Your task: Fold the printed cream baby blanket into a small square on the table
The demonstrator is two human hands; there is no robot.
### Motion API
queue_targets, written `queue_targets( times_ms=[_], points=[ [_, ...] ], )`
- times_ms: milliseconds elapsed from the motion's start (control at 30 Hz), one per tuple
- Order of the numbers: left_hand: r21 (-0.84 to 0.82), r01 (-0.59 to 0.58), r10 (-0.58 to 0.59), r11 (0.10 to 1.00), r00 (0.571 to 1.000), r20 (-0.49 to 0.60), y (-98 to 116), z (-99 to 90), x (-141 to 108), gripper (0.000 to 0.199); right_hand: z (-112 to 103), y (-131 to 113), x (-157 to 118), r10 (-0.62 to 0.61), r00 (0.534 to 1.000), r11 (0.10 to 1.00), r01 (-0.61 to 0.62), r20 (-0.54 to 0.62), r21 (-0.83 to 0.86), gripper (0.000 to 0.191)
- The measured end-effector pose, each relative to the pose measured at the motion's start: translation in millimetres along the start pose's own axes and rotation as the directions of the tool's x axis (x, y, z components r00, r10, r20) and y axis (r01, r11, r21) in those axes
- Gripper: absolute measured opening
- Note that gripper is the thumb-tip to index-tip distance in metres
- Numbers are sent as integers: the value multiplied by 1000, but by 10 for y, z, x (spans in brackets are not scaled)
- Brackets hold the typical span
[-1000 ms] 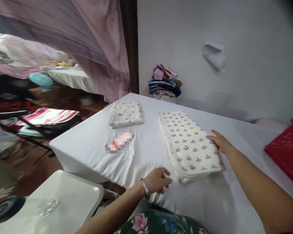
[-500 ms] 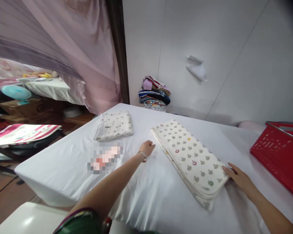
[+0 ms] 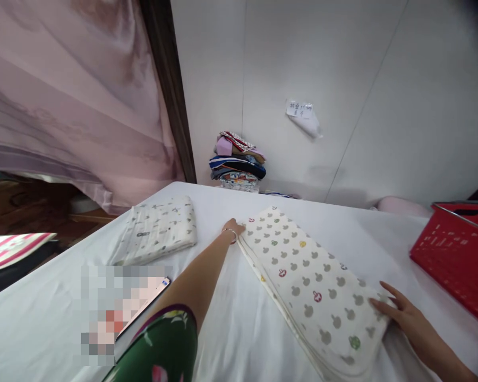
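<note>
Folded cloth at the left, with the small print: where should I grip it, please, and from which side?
Probably best at the near right corner of the folded cloth, coming from the right, thumb on top and fingers under all layers. It lies flat, with layered edges facing near, and the blurred flat object sits close to its near left part.

The folded cloth [image 3: 302, 276] is showing grey mushroom shapes on cream, with 1 yellow motif and a few red and green ones among them. The other cloth [image 3: 159, 228] is carrying small dark and grey-green figures on off-white. Over there, the basket [image 3: 454, 260] is glowing red, the curtain [image 3: 75, 95] is hanging dusty pink, and the sleeve [image 3: 167, 345] is displaying pink flowers on green.
</note>
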State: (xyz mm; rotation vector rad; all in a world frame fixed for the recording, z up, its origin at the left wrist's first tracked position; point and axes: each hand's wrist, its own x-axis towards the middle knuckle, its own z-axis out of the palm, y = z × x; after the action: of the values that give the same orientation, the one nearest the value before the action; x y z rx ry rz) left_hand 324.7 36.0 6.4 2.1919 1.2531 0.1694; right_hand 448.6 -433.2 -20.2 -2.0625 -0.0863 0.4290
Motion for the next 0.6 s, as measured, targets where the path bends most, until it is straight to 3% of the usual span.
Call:
queue_targets(
  times_ms=[100, 200, 267, 367, 467, 533, 600],
  points=[
    [45, -21, 19, 999, 999, 35, 70, -94, 50, 28, -35, -35, -3, 91, 992, 985, -103, 91, 141, 78],
    [62, -34, 32, 998, 999, 32, -95, -247, -95, 21, -82, -89, 120, 117, 989, 964, -134, 87, 231, 76],
    [67, -31, 29, 997, 999, 22, -383, -352, -358, 21, -78, -131, 252, 100, 993, 961, -113, 64, 252, 77],
    [87, -34, 35, 996, 999, -1, -952, -474, -976, 25, 30, -205, 429, 67, 995, 962, -86, 79, 258, 80],
    [103, 79, -83, 992, 996, 39, -1394, -564, -1594, 39, 200, -287, 484, 47, 988, 971, -81, 149, 226, 87],
    [120, 88, -95, 989, 994, 50, -1502, -622, -1810, 50, 272, -330, 447, 61, 985, 984, -86, 159, 158, 89],
    [135, 69, -73, 988, 997, 24, -1458, -667, -1793, 61, 288, -358, 378, 89, 985, 989, -104, 145, 100, 91]
  ],
)
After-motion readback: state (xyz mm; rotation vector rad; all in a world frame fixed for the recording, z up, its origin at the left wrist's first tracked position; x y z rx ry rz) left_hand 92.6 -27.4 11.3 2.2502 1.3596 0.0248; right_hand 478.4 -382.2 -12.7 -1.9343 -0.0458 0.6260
